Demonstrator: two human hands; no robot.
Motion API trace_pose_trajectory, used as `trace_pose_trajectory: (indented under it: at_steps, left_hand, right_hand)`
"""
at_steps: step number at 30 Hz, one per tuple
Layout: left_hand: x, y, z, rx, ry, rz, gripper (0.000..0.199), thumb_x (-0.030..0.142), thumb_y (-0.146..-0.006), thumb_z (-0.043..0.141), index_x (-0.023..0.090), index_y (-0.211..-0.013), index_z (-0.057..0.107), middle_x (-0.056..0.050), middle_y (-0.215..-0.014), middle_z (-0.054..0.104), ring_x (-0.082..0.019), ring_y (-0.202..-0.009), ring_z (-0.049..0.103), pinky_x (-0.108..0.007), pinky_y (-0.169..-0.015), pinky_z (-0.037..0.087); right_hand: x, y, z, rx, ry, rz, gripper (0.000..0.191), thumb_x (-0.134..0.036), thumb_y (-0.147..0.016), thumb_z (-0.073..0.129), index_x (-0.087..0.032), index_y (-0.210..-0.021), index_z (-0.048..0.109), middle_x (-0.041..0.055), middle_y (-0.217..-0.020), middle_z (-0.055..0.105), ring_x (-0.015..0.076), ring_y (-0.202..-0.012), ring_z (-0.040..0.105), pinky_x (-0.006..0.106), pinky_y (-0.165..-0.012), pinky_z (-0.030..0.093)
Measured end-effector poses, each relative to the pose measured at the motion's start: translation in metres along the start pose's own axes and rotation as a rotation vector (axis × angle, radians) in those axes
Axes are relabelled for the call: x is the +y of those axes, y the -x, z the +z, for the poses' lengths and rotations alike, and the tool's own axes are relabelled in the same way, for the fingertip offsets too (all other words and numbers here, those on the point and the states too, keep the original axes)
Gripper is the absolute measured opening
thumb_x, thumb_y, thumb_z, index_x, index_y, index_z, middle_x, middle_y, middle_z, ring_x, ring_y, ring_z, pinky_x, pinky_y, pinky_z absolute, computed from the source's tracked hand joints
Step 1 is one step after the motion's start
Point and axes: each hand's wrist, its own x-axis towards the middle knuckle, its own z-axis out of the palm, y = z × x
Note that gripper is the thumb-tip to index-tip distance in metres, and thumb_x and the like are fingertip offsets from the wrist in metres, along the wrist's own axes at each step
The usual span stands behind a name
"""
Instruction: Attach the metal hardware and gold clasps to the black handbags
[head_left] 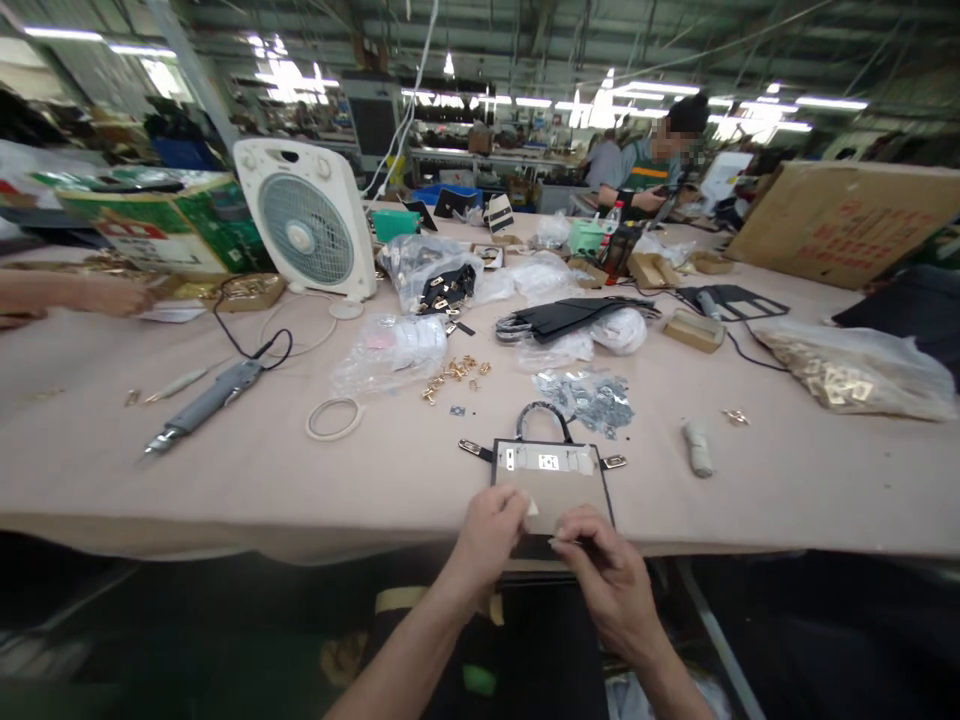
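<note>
In front of me a flat handbag panel (559, 487) lies at the table's edge, its beige inner side up and its black rim showing. A dark looped handle (544, 412) stands out at its far side, and short straps with metal plates stick out left and right. Over the panel's near part my left hand (487, 535) is closed in a pinch on a small whitish piece of tape (532, 507). My right hand (607, 575) is also pinched, near the panel's lower edge; a tiny pale bit shows at its fingertips, too small to name.
Grey metal plates (592, 400) and gold fittings (457, 372) lie beyond the panel. A tape roll (334, 419) and an electric screwdriver (206, 405) are to the left. Behind stand a fan (307, 220) and black bag pieces (570, 316). Another person's arm (75, 293) reaches in at far left.
</note>
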Motion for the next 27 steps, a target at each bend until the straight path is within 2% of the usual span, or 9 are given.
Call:
trace_pose_trajectory:
  at_steps: [2,5,7,11,14,21,27]
  left_hand:
    - [-0.005,-0.006,-0.001,0.057,-0.001,0.029,0.035,0.042,-0.099,0.044,0.020,-0.075,0.057,0.005,-0.060,0.053,-0.012,-0.052,0.046,-0.025,-0.055,0.035]
    - [-0.006,-0.008,-0.001,-0.009,-0.182,0.163,0.033,0.037,-0.102,0.045,0.020,-0.077,0.061,0.002,-0.069,0.064,-0.013,-0.062,0.057,-0.025,-0.064,0.040]
    - [-0.006,-0.008,0.002,-0.011,-0.366,0.228,0.032,0.032,-0.102,0.046,0.020,-0.077,0.061,0.000,-0.074,0.068,-0.016,-0.069,0.062,-0.027,-0.068,0.041]
    - [-0.012,-0.006,0.010,0.075,-0.601,0.320,0.027,0.027,-0.104,0.045,0.022,-0.084,0.062,-0.003,-0.085,0.071,-0.019,-0.081,0.066,-0.029,-0.073,0.041]
    - [-0.016,-0.005,0.012,0.075,-0.636,0.349,0.024,0.026,-0.105,0.044,0.022,-0.088,0.062,-0.003,-0.088,0.071,-0.019,-0.082,0.065,-0.029,-0.073,0.041]
    - [-0.019,-0.004,0.010,0.079,-0.655,0.368,0.025,0.026,-0.106,0.044,0.022,-0.088,0.061,-0.003,-0.087,0.071,-0.019,-0.081,0.064,-0.030,-0.071,0.040]
    - [-0.022,-0.005,0.011,0.084,-0.659,0.367,0.024,0.026,-0.106,0.044,0.023,-0.089,0.061,-0.003,-0.088,0.071,-0.019,-0.082,0.065,-0.030,-0.071,0.041]
  right_hand:
    - [0.000,-0.012,-0.014,0.066,0.025,0.022,0.016,-0.040,-0.094,0.072,-0.025,-0.091,0.069,0.0043,-0.092,0.069,0.0221,-0.090,0.064,0.034,-0.083,0.051]
    - [0.005,-0.044,-0.034,0.116,0.058,0.144,0.026,-0.048,-0.090,0.076,-0.024,-0.099,0.073,0.0046,-0.094,0.073,0.0230,-0.090,0.066,0.035,-0.082,0.052]
    - [0.010,-0.067,-0.040,0.048,0.060,0.162,0.031,-0.052,-0.090,0.074,-0.023,-0.101,0.074,0.0053,-0.097,0.074,0.0244,-0.094,0.067,0.038,-0.088,0.053]
    - [0.021,-0.098,-0.034,-0.088,0.168,0.060,0.033,-0.055,-0.093,0.068,-0.024,-0.096,0.077,0.0092,-0.127,0.069,0.0288,-0.125,0.060,0.046,-0.112,0.042]
    - [0.026,-0.106,-0.025,-0.130,0.260,0.032,0.035,-0.057,-0.093,0.066,-0.024,-0.092,0.078,0.0105,-0.137,0.063,0.0302,-0.135,0.053,0.050,-0.119,0.035]
    - [0.032,-0.109,-0.015,-0.159,0.318,0.086,0.036,-0.056,-0.094,0.064,-0.023,-0.091,0.078,0.0116,-0.139,0.062,0.0302,-0.135,0.054,0.050,-0.119,0.032]
    - [0.040,-0.110,-0.010,-0.141,0.330,0.075,0.034,-0.053,-0.094,0.063,-0.023,-0.092,0.078,0.0110,-0.138,0.062,0.0291,-0.132,0.055,0.049,-0.118,0.035]
